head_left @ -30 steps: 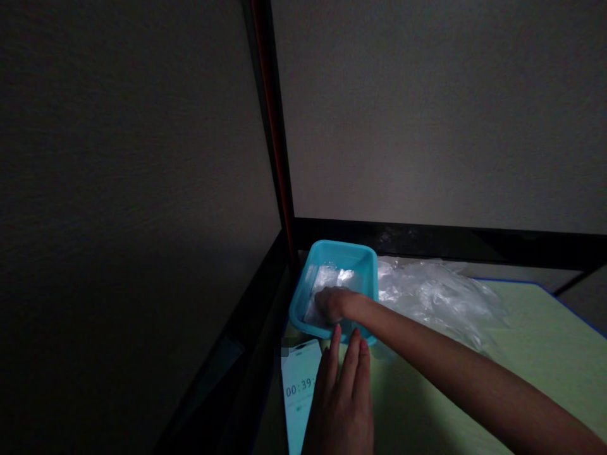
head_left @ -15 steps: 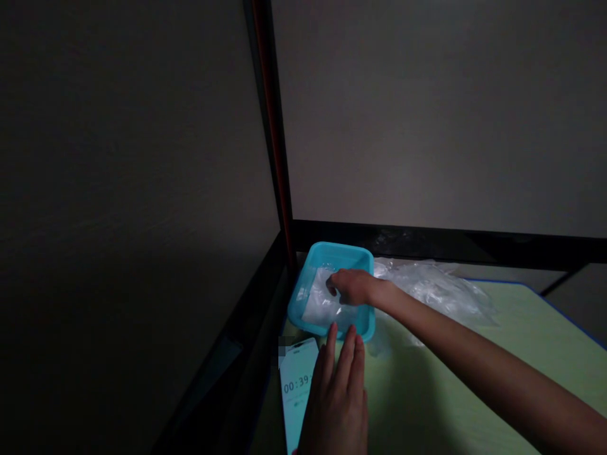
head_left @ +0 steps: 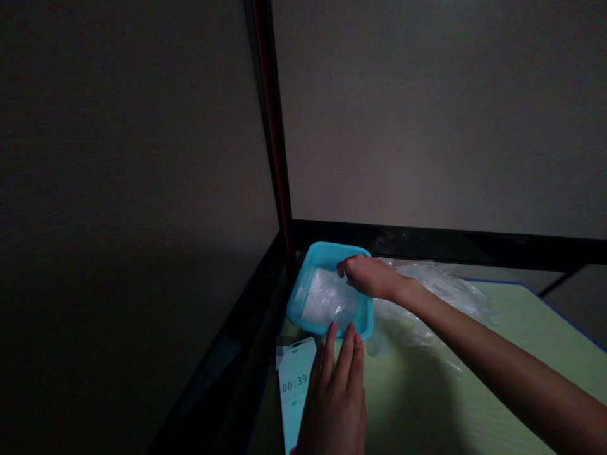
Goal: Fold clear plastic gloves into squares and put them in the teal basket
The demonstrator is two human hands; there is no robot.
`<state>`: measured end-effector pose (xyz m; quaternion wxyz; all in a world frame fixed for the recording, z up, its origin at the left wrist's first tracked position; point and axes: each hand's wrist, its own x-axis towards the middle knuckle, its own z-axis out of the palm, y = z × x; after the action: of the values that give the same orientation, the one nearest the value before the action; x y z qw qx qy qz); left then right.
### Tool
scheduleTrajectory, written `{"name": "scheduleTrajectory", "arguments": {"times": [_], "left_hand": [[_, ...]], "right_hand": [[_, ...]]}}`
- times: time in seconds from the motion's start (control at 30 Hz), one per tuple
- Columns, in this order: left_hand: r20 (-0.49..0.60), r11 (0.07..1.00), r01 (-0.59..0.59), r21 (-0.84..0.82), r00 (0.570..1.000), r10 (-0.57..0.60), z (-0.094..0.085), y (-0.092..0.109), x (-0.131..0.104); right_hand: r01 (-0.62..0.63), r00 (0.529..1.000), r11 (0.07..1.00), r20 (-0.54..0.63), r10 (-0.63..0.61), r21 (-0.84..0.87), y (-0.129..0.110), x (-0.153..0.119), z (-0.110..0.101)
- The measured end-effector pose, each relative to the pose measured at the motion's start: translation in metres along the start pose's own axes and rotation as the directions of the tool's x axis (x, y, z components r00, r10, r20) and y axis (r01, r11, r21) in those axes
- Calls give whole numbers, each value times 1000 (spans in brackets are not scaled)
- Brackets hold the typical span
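**Reader:** Who is at work nearest the camera?

**Photo desk:** A left hand, flat and empty-looking, extends its fingertips over the near rim of a blue basket; contact cannot be confirmed. A phone reading "00:39" lies before the basket, to its left, partly under that hand.

**Reader:** And beyond?

**Photo desk:** Clear plastic film lies inside the basket. The right hand, apart from the left, curls above the basket's right side; whether it grips anything cannot be seen. Right of the basket, loose clear plastic spreads across a green table; behind rises a pale wall.

**Reader:** The risk?

**Photo desk:** Thin film could cling to fingers and lift out unnoticed; a bumped rim could skid the basket.
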<state>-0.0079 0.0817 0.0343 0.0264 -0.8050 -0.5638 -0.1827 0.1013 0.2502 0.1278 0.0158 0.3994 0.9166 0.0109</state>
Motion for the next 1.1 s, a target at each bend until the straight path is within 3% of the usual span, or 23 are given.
{"name": "scheduleTrajectory", "arguments": {"times": [0.37,0.73,0.83,0.97,1.03,1.1], "left_hand": [[-35,994,-1,113,999,5,-5,2,15],[-54,990,23,136,998,-16,-14,3,27],[-89,997,14,82,996,-7,-16,-1,30],[-267,995,4,-97,963,-29,-12,9,32],[-336,964,-69,-258,942,-23,-10,26,29],[-306,889,-134,-437,952,-7,-6,48,22]], "right_hand": [[-85,987,996,-132,89,33,29,-42,-8],[-244,966,968,-79,248,58,64,-136,-7],[-282,956,955,-58,288,89,69,-164,2],[-356,917,917,-121,380,182,71,-190,26],[-423,874,882,-160,458,209,71,-197,42],[-505,800,824,-219,558,257,71,-200,60]]}}
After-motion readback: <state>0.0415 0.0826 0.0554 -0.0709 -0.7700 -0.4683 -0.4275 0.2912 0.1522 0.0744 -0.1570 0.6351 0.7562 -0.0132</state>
